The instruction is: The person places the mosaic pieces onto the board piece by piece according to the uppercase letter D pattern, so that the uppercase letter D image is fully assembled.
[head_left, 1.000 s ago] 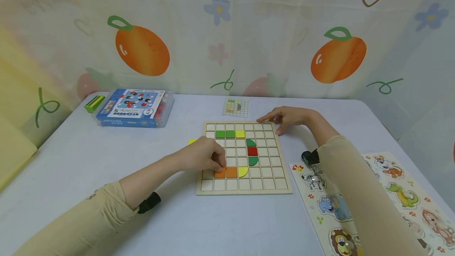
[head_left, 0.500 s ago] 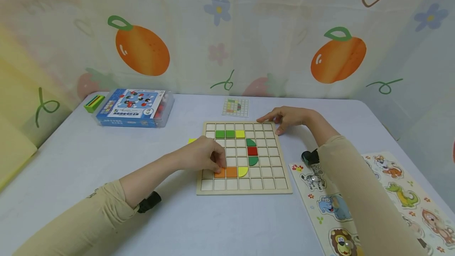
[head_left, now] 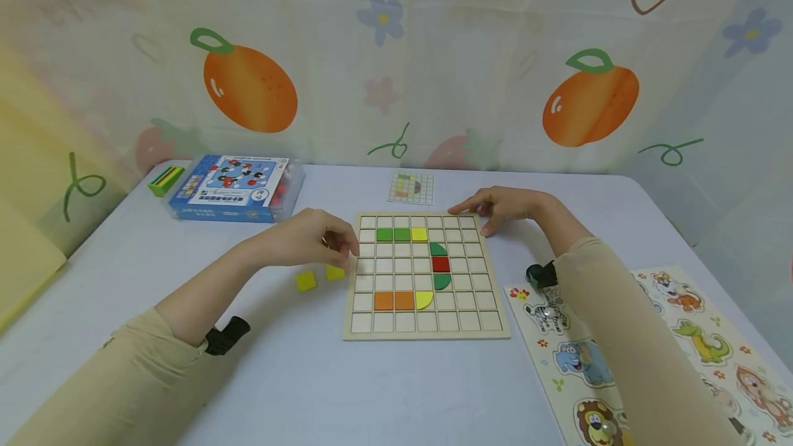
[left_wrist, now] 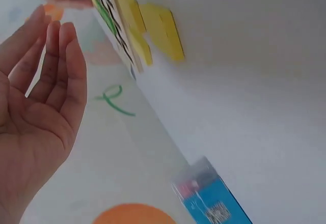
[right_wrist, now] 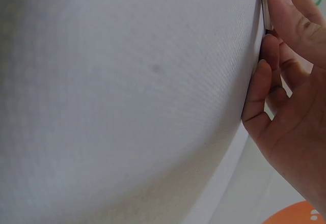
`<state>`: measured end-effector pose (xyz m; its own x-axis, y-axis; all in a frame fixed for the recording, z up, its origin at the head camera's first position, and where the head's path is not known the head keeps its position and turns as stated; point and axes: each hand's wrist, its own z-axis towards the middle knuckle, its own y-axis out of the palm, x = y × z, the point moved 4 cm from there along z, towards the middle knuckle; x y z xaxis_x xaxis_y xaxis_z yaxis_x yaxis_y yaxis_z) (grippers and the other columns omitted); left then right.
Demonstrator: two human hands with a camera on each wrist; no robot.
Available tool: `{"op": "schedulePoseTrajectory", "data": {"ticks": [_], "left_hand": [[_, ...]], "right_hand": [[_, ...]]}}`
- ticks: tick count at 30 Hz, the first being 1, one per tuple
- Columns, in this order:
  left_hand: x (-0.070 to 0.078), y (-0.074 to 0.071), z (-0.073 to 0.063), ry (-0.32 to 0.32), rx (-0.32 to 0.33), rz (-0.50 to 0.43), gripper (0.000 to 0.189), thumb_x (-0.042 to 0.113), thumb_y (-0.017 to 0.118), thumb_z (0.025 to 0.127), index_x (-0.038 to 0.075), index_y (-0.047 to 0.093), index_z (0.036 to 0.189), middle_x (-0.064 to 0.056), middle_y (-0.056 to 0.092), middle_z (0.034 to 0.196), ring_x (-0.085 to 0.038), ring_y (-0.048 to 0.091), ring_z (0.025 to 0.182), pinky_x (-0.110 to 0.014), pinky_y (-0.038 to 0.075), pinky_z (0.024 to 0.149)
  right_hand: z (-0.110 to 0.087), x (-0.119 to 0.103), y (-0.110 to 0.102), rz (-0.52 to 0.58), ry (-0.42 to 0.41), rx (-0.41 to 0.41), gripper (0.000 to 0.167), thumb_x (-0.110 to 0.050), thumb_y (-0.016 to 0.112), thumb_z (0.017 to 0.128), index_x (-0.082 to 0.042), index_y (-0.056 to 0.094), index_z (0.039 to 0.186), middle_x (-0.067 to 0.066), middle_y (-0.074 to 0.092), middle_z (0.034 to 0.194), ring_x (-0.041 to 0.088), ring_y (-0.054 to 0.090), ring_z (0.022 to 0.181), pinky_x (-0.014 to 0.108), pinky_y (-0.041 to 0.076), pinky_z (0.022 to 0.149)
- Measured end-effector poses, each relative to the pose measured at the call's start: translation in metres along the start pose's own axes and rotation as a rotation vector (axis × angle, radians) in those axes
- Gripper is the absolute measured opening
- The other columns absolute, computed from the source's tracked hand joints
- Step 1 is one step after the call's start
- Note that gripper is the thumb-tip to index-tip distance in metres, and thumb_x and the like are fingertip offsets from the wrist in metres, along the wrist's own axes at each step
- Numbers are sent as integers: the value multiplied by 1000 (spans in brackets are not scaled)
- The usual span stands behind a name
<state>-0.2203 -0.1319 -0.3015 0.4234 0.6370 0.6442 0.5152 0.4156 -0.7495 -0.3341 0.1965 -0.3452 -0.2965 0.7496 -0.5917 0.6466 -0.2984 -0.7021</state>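
A wooden grid board (head_left: 478, 322) lies mid-table, holding two green squares (head_left: 393, 235), a yellow square (head_left: 419, 235), two dark green rounded pieces (head_left: 442, 282), a red square (head_left: 440, 264), two orange squares (head_left: 394, 301) and a yellow rounded piece (head_left: 424, 300). My left hand (head_left: 310, 238) hovers just left of the board, fingers loosely bent; in the left wrist view nothing lies between them. Loose yellow pieces (head_left: 305, 281) rest below it beside the board. My right hand (head_left: 504, 206) holds the board's far right corner, thumb at the side and forefinger at the far edge.
A small pattern card (head_left: 411, 187) lies behind the board. At the back left are a blue-labelled plastic box (head_left: 229, 188) and a green striped block (head_left: 164, 181). An animal puzzle board (head_left: 582, 363) lies at the right, partly under the right forearm.
My left hand has left the orange squares and moved left and away, off the grid, uncovering the loose yellow pieces. The right hand stays at the corner.
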Motion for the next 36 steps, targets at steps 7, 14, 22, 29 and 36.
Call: {"op": "schedulePoseTrajectory", "data": {"ticks": [7,14,22,29,36], "left_hand": [[-26,-12,-13,-36,-81,-16,19,12,78,82,11,72,100,-3,70,94,-16,61,90,-27,52,77],[-50,-14,-21,-90,-161,-50,24,11,80,78,15,74,101,-1,72,107,-19,60,105,-34,51,92],[-73,-11,-24,-136,-206,-103,29,6,78,77,19,76,103,-1,68,116,-21,54,110,-32,46,96],[-79,-8,-22,-132,-208,-112,32,7,80,76,22,77,104,-2,64,113,-22,48,107,-30,46,90],[-77,-5,-22,-108,-219,-112,33,5,80,75,18,77,105,-5,64,114,-20,48,105,-25,46,87]], "right_hand": [[0,0,0,15,0,-3,69,-7,78,76,-19,56,140,14,49,126,26,40,103,33,34,83],[0,1,1,10,-5,-1,69,-8,79,76,-20,56,140,14,50,128,26,41,103,33,34,83],[0,0,0,7,-1,-2,70,-7,78,76,-20,55,141,14,51,129,25,41,103,32,34,83],[0,0,-1,19,-3,3,69,-6,78,77,-19,55,141,15,49,129,27,41,105,33,34,85],[1,2,0,34,-2,5,69,-7,78,76,-19,56,140,14,49,127,26,40,104,33,34,84]]}}
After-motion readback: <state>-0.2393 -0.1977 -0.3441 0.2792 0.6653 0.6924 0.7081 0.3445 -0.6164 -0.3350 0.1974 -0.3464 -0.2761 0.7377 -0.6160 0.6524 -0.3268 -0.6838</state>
